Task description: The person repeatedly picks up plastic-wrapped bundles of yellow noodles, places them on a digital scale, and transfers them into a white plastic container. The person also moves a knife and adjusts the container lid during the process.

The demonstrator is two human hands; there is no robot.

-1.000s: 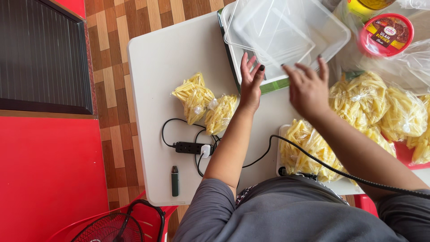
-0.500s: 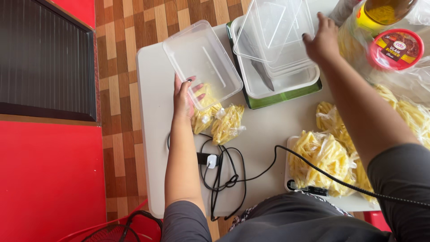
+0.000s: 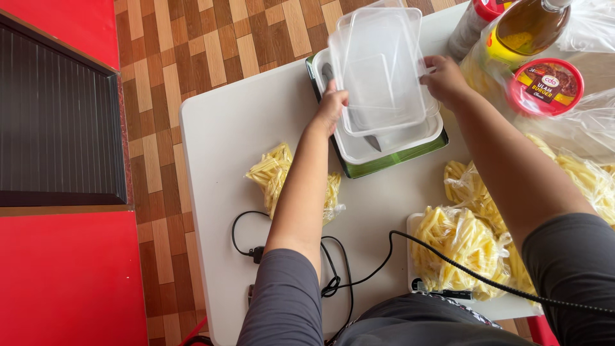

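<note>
Hands both gripping clear plastic container [image 3: 378, 67]: left hand [image 3: 331, 107] closed on its 8 o'clock edge, right hand [image 3: 443, 78] on 3 o'clock edge. Container held above stacked tubs on green tray [image 3: 397, 160], desk [image 3: 237, 128] 12 o'clock. Container empty; bagged yellow strips [image 3: 272, 173] unpacked at 6 o'clock.

My left hand [image 3: 331, 106] and right hand [image 3: 443, 78] grip a clear plastic container [image 3: 378, 67], smooth and slightly frosted. Below it sits a white plastic tub [image 3: 391, 142], glossy, on a green tray [image 3: 384, 163] with a shiny rim. The table [image 3: 237, 134] is matt white with a smooth top. The bags of yellow strips [image 3: 461, 247] are thin, crinkled, glossy film. The black cable [image 3: 359, 279] looks like matt rubber. My sleeves [image 3: 282, 301] are soft grey cloth. The floor [image 3: 192, 45] is brown wood-pattern tile with a satin finish.
</note>
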